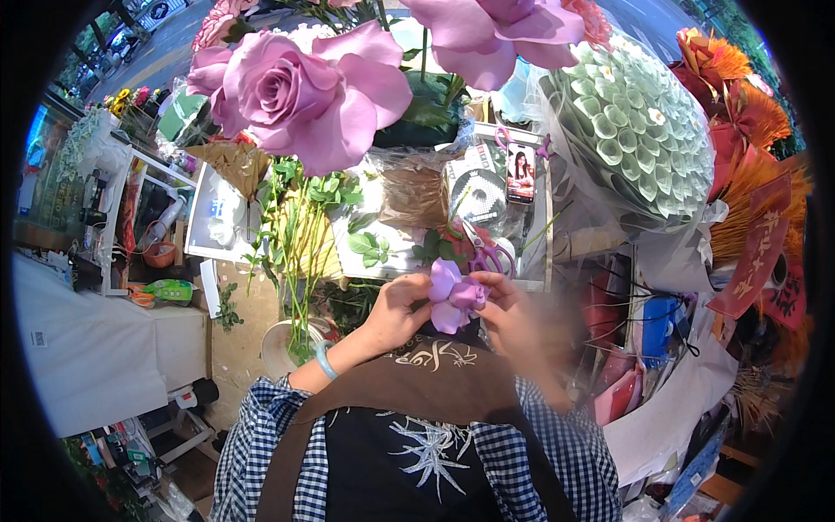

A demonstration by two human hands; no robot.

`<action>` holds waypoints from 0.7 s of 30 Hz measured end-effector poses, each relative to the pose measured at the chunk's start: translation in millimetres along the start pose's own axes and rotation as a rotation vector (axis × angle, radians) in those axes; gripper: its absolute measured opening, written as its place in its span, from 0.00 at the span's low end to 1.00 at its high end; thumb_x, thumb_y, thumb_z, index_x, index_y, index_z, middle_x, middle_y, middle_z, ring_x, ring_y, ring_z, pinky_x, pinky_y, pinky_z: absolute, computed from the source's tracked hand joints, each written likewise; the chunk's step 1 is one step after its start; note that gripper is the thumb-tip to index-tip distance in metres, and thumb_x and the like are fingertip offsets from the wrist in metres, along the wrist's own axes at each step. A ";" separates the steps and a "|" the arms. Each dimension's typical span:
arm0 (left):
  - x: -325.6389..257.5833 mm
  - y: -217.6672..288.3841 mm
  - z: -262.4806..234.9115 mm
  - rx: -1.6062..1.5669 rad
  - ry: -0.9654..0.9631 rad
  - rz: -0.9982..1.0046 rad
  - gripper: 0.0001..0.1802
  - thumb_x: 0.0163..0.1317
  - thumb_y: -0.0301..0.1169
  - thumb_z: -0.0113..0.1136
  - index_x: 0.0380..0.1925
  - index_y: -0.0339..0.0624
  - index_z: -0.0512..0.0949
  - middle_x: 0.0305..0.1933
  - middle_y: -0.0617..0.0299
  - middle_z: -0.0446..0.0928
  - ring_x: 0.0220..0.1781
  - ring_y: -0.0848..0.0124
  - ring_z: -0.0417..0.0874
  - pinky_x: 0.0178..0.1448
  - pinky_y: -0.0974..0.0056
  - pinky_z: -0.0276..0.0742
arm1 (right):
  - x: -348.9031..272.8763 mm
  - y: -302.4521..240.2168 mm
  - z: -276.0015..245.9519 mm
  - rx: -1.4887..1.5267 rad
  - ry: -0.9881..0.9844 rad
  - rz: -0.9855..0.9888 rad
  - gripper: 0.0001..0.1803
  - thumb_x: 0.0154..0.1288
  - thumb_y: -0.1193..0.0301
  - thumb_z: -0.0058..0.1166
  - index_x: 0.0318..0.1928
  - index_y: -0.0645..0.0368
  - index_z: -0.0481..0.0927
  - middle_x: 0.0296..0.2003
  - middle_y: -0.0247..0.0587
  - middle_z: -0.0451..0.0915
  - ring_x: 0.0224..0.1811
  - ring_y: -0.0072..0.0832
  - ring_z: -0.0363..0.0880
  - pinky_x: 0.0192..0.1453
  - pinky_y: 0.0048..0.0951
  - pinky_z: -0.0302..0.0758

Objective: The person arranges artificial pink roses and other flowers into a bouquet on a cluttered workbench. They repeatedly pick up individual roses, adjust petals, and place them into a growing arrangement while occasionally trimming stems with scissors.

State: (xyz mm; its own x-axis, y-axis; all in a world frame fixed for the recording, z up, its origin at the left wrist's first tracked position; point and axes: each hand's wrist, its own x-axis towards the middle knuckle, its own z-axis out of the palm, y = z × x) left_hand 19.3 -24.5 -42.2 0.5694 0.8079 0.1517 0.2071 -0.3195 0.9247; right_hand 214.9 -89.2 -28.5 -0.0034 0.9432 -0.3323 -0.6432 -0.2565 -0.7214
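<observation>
Held rose (449, 306), bucket (273, 350) perhaps with stems (299, 313).

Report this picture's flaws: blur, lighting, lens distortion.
Head view: the right hand is smeared along its outer side, while the left hand and purple flower look fairly crisp; head view: bright light falls on the pale green bouquet; head view: the fisheye lens leaves black corners and bends straight edges near the rim.
</observation>
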 end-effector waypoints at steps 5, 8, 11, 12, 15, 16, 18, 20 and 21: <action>1.1 1.9 0.2 0.034 0.026 0.032 0.15 0.44 0.19 0.64 0.37 0.36 0.82 0.38 0.51 0.79 0.43 0.54 0.80 0.49 0.58 0.76 | -0.1 6.5 1.0 0.009 -0.011 -0.071 0.21 0.59 0.81 0.59 0.53 0.66 0.73 0.46 0.39 0.79 0.47 0.23 0.78 0.54 0.23 0.75; 2.7 6.0 -1.0 0.030 0.017 0.059 0.14 0.45 0.18 0.63 0.35 0.36 0.81 0.36 0.52 0.78 0.40 0.53 0.79 0.47 0.57 0.75 | 0.5 7.3 -1.7 0.022 -0.003 -0.051 0.20 0.60 0.82 0.57 0.54 0.66 0.73 0.45 0.39 0.79 0.46 0.23 0.78 0.54 0.24 0.76; 4.9 8.7 -2.6 0.033 0.000 0.080 0.12 0.45 0.18 0.61 0.34 0.36 0.81 0.33 0.53 0.77 0.38 0.54 0.78 0.45 0.57 0.74 | 1.8 7.2 -5.4 0.063 -0.005 -0.020 0.19 0.61 0.82 0.54 0.54 0.66 0.72 0.45 0.40 0.79 0.46 0.25 0.79 0.54 0.26 0.76; 5.2 9.3 -2.6 0.022 -0.006 0.076 0.12 0.44 0.18 0.61 0.33 0.36 0.81 0.32 0.53 0.76 0.37 0.54 0.78 0.44 0.57 0.74 | 2.4 7.3 -6.6 0.082 0.006 0.003 0.19 0.61 0.83 0.53 0.54 0.66 0.72 0.45 0.41 0.79 0.46 0.25 0.79 0.55 0.27 0.76; 5.1 9.6 -2.6 0.013 -0.009 0.073 0.13 0.44 0.18 0.60 0.33 0.36 0.80 0.31 0.53 0.75 0.37 0.54 0.77 0.44 0.57 0.73 | 3.0 7.7 -10.1 0.128 -0.041 0.025 0.19 0.61 0.83 0.50 0.54 0.66 0.72 0.46 0.42 0.79 0.47 0.28 0.79 0.55 0.28 0.76; 4.9 9.2 -2.7 0.014 -0.016 0.065 0.13 0.44 0.18 0.59 0.33 0.36 0.80 0.31 0.53 0.75 0.37 0.54 0.77 0.44 0.58 0.73 | 3.6 8.4 -10.8 0.147 -0.054 0.024 0.20 0.62 0.83 0.50 0.55 0.66 0.71 0.46 0.42 0.79 0.48 0.28 0.79 0.55 0.28 0.76; 4.7 8.1 -2.8 0.020 -0.018 0.065 0.13 0.43 0.19 0.59 0.34 0.36 0.80 0.31 0.53 0.75 0.37 0.54 0.77 0.44 0.58 0.73 | 4.8 9.8 -11.5 0.187 -0.081 0.022 0.20 0.62 0.83 0.50 0.56 0.66 0.70 0.46 0.42 0.79 0.48 0.28 0.80 0.54 0.28 0.76; 4.8 7.0 -2.6 0.029 -0.009 0.081 0.13 0.43 0.19 0.58 0.34 0.36 0.80 0.30 0.53 0.75 0.37 0.54 0.77 0.44 0.58 0.73 | 5.0 10.8 -11.6 0.225 -0.092 0.032 0.21 0.63 0.83 0.50 0.57 0.65 0.69 0.46 0.42 0.79 0.48 0.28 0.80 0.54 0.28 0.76; 4.5 6.8 -2.5 0.026 -0.007 0.074 0.14 0.43 0.18 0.58 0.34 0.36 0.80 0.30 0.53 0.75 0.37 0.54 0.77 0.44 0.58 0.73 | 5.1 11.1 -11.4 0.244 -0.097 0.037 0.21 0.63 0.82 0.50 0.58 0.64 0.68 0.46 0.42 0.79 0.48 0.28 0.80 0.54 0.28 0.76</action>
State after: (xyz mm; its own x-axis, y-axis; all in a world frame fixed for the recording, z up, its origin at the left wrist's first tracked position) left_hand 21.3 -21.8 -34.4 0.5893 0.7784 0.2164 0.1848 -0.3906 0.9018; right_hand 216.5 -89.7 -45.2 -0.0965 0.9528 -0.2877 -0.8068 -0.2442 -0.5380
